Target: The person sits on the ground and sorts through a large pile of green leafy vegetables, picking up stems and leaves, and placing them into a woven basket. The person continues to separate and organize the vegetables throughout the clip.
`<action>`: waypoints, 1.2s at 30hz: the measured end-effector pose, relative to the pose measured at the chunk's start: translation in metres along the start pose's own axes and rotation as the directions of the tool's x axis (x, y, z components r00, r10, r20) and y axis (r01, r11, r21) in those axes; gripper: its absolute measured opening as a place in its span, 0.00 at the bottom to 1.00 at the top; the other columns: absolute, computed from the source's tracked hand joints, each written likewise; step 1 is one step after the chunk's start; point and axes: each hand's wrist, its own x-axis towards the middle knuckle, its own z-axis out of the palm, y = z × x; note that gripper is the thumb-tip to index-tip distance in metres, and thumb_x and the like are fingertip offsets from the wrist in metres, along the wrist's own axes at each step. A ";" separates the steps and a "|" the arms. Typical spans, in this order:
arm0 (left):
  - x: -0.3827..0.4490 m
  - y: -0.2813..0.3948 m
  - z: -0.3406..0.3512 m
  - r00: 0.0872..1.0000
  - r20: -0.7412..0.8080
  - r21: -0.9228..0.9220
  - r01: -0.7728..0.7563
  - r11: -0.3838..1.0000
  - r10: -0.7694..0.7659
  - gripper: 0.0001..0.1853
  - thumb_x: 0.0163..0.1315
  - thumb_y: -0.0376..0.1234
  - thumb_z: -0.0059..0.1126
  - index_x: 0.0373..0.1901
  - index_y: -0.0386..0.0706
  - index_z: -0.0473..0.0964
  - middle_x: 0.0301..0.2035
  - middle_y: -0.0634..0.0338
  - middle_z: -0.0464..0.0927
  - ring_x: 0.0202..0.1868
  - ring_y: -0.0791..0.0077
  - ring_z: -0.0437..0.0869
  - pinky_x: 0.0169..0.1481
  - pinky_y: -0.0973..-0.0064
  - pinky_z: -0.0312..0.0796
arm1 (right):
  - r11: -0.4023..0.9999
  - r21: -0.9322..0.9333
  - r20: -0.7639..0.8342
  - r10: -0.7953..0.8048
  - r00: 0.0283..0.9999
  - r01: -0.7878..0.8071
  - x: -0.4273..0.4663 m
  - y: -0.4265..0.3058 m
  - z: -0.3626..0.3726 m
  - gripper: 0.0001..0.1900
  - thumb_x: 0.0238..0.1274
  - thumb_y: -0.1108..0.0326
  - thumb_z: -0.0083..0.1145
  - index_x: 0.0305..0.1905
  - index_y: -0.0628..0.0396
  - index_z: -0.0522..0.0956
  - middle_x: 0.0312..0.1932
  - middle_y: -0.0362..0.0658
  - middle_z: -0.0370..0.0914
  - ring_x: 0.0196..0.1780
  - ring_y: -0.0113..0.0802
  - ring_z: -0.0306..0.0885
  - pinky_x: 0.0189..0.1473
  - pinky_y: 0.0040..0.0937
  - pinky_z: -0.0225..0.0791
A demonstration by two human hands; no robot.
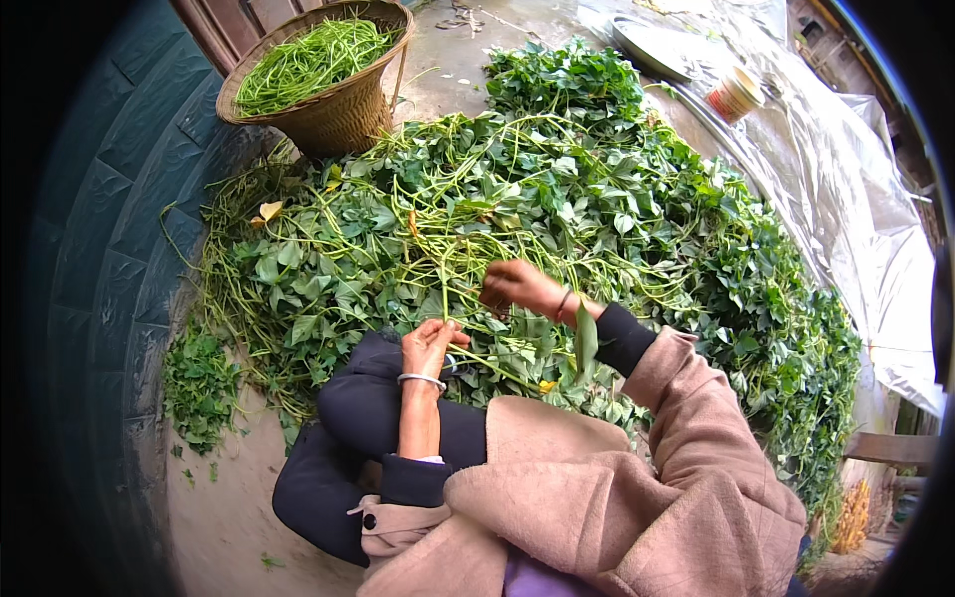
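Note:
My left hand [431, 346], with a pale bangle at its wrist, pinches a green vine stem [445, 295] just above my knees. The stem runs away from me over a wide heap of leafy vines [552, 201], which look like sweet potato vines. My right hand [515, 286] is to the right and slightly farther off, its fingers curled over the heap. It is blurred, and whether anything is between its fingers cannot be made out. A single long leaf [586, 342] hangs in front of my right forearm, near the dark cuff.
A woven basket [336, 123] filled with green stalks [313, 67] stands at the far left by a tiled wall [119, 246]. Clear plastic sheeting [835, 194], a round metal tray [649, 48] and a paper tub [735, 95] lie right. A small leaf pile [200, 392] sits left.

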 end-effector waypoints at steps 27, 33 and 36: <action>-0.005 0.004 0.002 0.992 0.126 0.077 -0.012 0.997 0.002 0.10 0.63 0.38 0.56 0.32 0.40 0.79 0.23 0.63 0.82 0.23 0.86 0.78 0.21 0.88 0.50 | 0.932 -0.265 0.164 -0.209 0.964 0.247 -0.044 0.011 0.055 0.14 0.65 0.57 0.50 0.41 0.59 0.71 0.24 0.51 0.75 0.27 0.44 0.74 0.30 0.40 0.67; -0.006 -0.011 0.001 0.958 0.283 0.167 0.006 0.986 -0.054 0.10 0.62 0.32 0.56 0.28 0.34 0.78 0.20 0.57 0.80 0.23 0.76 0.80 0.32 0.81 0.70 | 0.523 -0.761 0.180 -0.399 0.899 0.384 -0.031 0.041 0.004 0.05 0.58 0.67 0.49 0.32 0.54 0.67 0.18 0.47 0.71 0.23 0.48 0.75 0.22 0.41 0.68; -0.004 -0.009 0.011 0.952 0.300 0.214 -0.011 0.977 -0.055 0.10 0.62 0.32 0.55 0.27 0.34 0.78 0.20 0.57 0.80 0.23 0.76 0.80 0.32 0.81 0.70 | 0.536 -0.733 0.201 -0.417 0.886 0.418 -0.022 0.052 -0.009 0.05 0.56 0.66 0.49 0.31 0.54 0.67 0.20 0.46 0.74 0.25 0.47 0.76 0.24 0.40 0.69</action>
